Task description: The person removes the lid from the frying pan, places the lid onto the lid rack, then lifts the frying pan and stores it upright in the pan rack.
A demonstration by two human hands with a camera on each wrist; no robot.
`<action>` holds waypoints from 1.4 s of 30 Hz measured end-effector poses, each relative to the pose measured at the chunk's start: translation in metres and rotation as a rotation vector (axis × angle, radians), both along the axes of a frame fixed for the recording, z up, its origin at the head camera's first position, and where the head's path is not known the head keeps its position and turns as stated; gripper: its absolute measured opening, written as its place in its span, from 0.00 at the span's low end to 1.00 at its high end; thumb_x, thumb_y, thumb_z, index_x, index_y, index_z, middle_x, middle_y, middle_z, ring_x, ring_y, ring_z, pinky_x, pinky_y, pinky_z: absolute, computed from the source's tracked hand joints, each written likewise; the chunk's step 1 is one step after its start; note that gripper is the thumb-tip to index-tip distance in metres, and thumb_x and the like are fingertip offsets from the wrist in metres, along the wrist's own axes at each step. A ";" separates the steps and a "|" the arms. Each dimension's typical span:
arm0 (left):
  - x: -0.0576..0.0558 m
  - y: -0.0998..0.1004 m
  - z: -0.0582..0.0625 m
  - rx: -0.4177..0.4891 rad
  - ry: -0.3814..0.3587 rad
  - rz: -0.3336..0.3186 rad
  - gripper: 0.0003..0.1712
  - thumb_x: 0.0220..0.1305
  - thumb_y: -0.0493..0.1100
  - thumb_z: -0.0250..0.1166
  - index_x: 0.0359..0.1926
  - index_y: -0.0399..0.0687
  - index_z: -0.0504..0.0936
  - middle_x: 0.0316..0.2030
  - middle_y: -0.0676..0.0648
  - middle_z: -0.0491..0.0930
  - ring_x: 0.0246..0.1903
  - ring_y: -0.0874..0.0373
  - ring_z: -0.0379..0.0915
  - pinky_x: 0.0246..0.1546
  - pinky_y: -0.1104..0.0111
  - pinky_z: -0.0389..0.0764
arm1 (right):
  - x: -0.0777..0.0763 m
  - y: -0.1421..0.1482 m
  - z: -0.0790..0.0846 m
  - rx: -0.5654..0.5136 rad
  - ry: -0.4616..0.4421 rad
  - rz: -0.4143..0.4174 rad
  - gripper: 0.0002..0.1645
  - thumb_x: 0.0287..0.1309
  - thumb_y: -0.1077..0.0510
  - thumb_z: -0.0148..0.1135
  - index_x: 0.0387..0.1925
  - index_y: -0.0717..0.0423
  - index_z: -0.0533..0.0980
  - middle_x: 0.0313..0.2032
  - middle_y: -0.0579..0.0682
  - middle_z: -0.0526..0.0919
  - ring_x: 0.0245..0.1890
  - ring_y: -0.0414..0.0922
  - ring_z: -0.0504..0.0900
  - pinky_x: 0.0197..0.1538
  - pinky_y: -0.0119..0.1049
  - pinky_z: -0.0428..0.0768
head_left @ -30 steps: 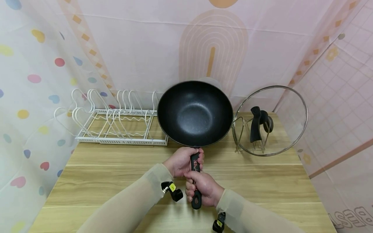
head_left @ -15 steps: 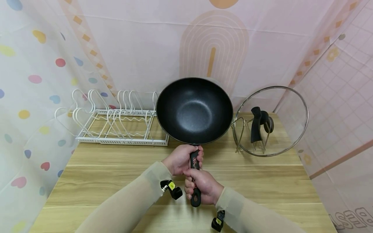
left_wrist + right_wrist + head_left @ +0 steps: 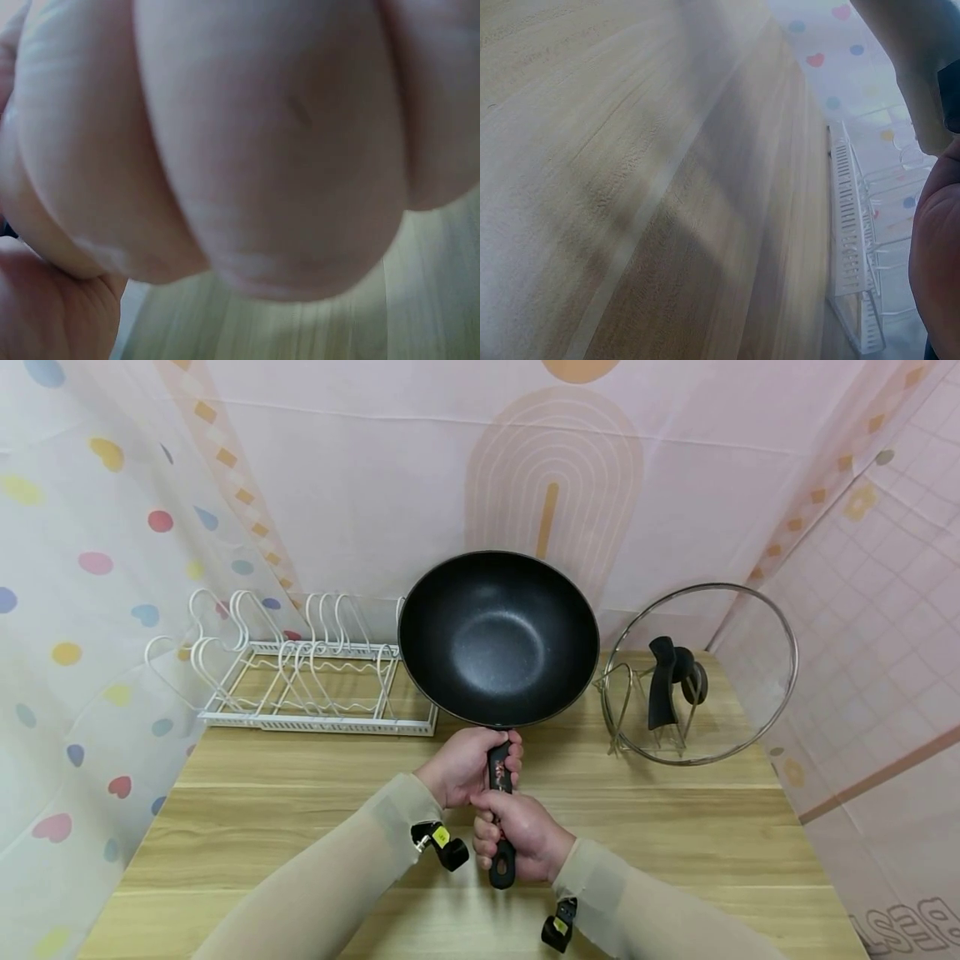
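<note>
A black wok (image 3: pixel 498 639) is tilted with its inside facing me, at the middle of the head view. My left hand (image 3: pixel 467 768) grips its black handle (image 3: pixel 500 768) close to the pan. Lower down, near the end with the hanging hole, my right hand (image 3: pixel 522 835) holds the same handle, its fingers curled round it. In the left wrist view the curled fingers (image 3: pixel 270 150) fill most of the picture and hide the handle. Only a sliver of a hand (image 3: pixel 937 247) shows at the right edge of the right wrist view.
Left of the wok stands a white wire dish rack (image 3: pixel 315 724) on the wooden table (image 3: pixel 300 810). To the right, a glass lid (image 3: pixel 735 710) with a black knob leans upright in a small wire stand (image 3: pixel 618 702). Patterned curtains (image 3: pixel 360 485) close off the back and sides.
The wok has risen slightly and come a little nearer, its far rim higher in the view. Both hands moved up with it, keeping their grip on the handle.
</note>
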State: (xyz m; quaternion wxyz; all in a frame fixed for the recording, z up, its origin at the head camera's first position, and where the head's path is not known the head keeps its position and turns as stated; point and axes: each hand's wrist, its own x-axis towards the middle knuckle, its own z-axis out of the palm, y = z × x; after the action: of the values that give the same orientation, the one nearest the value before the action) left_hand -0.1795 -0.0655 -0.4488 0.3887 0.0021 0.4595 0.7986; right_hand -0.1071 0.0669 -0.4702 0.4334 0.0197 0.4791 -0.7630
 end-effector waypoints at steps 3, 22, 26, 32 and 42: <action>0.000 -0.001 0.001 -0.006 0.008 0.012 0.13 0.83 0.42 0.37 0.43 0.47 0.68 0.27 0.55 0.72 0.24 0.63 0.69 0.31 0.72 0.77 | 0.000 -0.001 0.000 -0.001 0.002 0.008 0.27 0.74 0.51 0.47 0.14 0.46 0.61 0.11 0.36 0.64 0.14 0.35 0.67 0.26 0.29 0.73; 0.002 -0.004 0.008 -0.059 0.079 0.055 0.13 0.82 0.42 0.39 0.42 0.46 0.68 0.25 0.55 0.70 0.23 0.62 0.69 0.29 0.71 0.75 | -0.004 -0.003 0.004 -0.037 0.055 0.063 0.30 0.75 0.50 0.46 0.12 0.45 0.59 0.11 0.36 0.63 0.14 0.35 0.66 0.27 0.29 0.72; 0.002 -0.004 0.009 -0.051 0.080 0.063 0.13 0.82 0.42 0.39 0.41 0.46 0.69 0.25 0.55 0.70 0.23 0.62 0.68 0.30 0.72 0.75 | -0.005 -0.004 0.005 -0.045 0.059 0.069 0.30 0.75 0.50 0.46 0.13 0.45 0.59 0.11 0.36 0.63 0.14 0.35 0.66 0.27 0.29 0.72; 0.002 -0.006 0.011 -0.054 0.084 0.078 0.13 0.82 0.42 0.39 0.40 0.47 0.69 0.25 0.55 0.71 0.23 0.62 0.68 0.30 0.73 0.76 | -0.007 -0.004 0.006 -0.061 0.050 0.067 0.28 0.75 0.51 0.46 0.14 0.45 0.59 0.11 0.36 0.64 0.14 0.35 0.66 0.26 0.29 0.73; 0.001 -0.009 0.013 -0.072 0.123 0.098 0.14 0.82 0.42 0.40 0.40 0.46 0.70 0.24 0.55 0.72 0.24 0.62 0.70 0.31 0.73 0.77 | -0.010 -0.006 0.009 -0.085 0.062 0.086 0.27 0.75 0.51 0.46 0.15 0.45 0.59 0.11 0.35 0.64 0.14 0.35 0.67 0.25 0.29 0.72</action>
State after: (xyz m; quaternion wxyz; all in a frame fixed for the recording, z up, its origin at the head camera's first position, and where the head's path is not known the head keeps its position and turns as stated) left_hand -0.1782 -0.0742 -0.4360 0.3202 0.0148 0.5106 0.7978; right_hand -0.1173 0.0611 -0.4608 0.4512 -0.0431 0.4599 -0.7636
